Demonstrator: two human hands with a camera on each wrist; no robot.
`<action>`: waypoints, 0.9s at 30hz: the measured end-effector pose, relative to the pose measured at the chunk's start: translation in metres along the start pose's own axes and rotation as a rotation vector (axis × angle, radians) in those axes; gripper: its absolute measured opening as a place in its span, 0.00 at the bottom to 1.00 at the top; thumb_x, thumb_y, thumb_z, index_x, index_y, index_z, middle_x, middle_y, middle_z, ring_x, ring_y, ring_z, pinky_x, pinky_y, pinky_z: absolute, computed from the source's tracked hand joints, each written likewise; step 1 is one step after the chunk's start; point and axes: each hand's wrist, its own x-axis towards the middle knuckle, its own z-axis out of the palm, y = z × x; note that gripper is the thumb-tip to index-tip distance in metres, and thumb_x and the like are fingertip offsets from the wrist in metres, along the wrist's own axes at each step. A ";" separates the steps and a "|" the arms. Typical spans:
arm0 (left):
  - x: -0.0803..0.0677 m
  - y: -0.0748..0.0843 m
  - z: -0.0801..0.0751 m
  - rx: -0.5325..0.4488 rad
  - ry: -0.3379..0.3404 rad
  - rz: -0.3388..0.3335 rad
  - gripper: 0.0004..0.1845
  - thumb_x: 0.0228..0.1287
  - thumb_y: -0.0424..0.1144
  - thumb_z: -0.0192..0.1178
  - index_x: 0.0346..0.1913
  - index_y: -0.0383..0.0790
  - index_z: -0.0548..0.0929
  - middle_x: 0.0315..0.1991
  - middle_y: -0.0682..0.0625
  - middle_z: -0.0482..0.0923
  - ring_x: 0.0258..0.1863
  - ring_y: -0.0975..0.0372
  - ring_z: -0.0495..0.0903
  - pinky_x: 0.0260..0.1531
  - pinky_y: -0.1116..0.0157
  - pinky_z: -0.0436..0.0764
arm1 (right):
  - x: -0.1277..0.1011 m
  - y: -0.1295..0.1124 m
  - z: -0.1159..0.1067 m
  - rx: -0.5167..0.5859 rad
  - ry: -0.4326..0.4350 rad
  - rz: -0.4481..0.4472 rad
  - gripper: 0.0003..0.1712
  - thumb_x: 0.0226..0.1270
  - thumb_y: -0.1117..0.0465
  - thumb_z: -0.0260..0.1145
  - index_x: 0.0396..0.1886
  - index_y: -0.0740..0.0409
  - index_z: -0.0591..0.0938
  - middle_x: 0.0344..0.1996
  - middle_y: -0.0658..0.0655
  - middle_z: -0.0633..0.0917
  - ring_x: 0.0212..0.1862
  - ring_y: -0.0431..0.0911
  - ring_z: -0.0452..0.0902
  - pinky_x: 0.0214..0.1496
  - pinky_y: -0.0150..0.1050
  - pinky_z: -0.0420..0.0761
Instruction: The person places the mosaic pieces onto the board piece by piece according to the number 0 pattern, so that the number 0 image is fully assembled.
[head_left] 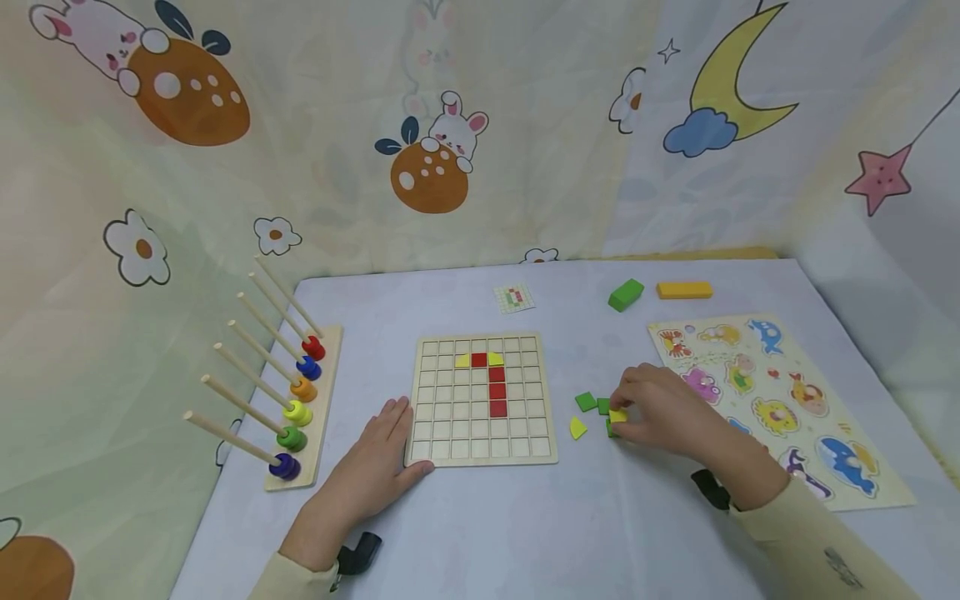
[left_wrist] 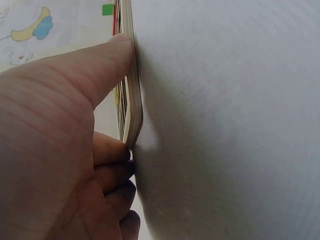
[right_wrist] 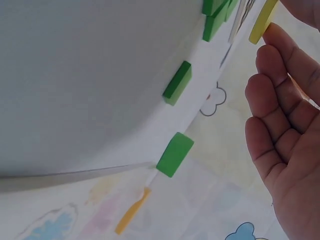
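A wooden grid board (head_left: 480, 433) lies mid-table with a column of red tiles (head_left: 497, 392) and yellow tiles (head_left: 495, 359) beside the top red tile. My left hand (head_left: 396, 433) lies flat at the board's near-left corner; its thumb (left_wrist: 107, 60) presses the board's edge (left_wrist: 131, 105). My right hand (head_left: 628, 417) is to the right of the board and pinches a yellow tile (head_left: 618, 415) (right_wrist: 262, 22) at the fingertips. Loose green tiles (head_left: 586, 401) (right_wrist: 177, 82) and a yellow quarter-round piece (head_left: 577, 428) lie beside it.
A green block (head_left: 626, 294) (right_wrist: 174, 154) and a yellow bar (head_left: 684, 289) lie at the back right. A pattern card (head_left: 514, 298) lies behind the board. An animal puzzle board (head_left: 780, 400) fills the right side. A rod-and-ring stacker (head_left: 300, 400) stands at the left edge.
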 end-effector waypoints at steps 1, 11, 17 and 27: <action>0.000 0.000 0.000 -0.001 0.000 0.001 0.54 0.68 0.64 0.65 0.83 0.35 0.54 0.86 0.42 0.47 0.86 0.48 0.45 0.83 0.46 0.55 | 0.002 -0.002 -0.001 0.003 0.001 0.000 0.10 0.51 0.54 0.85 0.33 0.46 0.92 0.31 0.40 0.84 0.40 0.39 0.76 0.46 0.42 0.82; -0.001 0.001 -0.001 0.002 -0.004 0.002 0.54 0.69 0.64 0.64 0.83 0.35 0.54 0.86 0.41 0.47 0.86 0.47 0.46 0.83 0.46 0.55 | 0.021 -0.020 0.006 0.015 -0.025 -0.019 0.10 0.52 0.55 0.84 0.32 0.48 0.92 0.31 0.42 0.83 0.37 0.38 0.73 0.48 0.43 0.80; 0.000 0.001 -0.001 0.005 -0.001 -0.004 0.54 0.68 0.64 0.65 0.83 0.35 0.54 0.86 0.41 0.48 0.86 0.47 0.46 0.83 0.46 0.56 | 0.033 -0.036 0.010 0.017 -0.028 -0.046 0.10 0.52 0.54 0.84 0.33 0.49 0.92 0.30 0.42 0.83 0.37 0.38 0.72 0.50 0.44 0.80; 0.001 0.001 -0.001 0.008 0.002 0.000 0.54 0.68 0.64 0.66 0.83 0.35 0.55 0.86 0.41 0.48 0.86 0.47 0.46 0.83 0.45 0.56 | 0.054 -0.062 0.013 0.026 -0.011 -0.086 0.12 0.52 0.52 0.85 0.33 0.49 0.92 0.30 0.42 0.82 0.38 0.39 0.72 0.51 0.43 0.79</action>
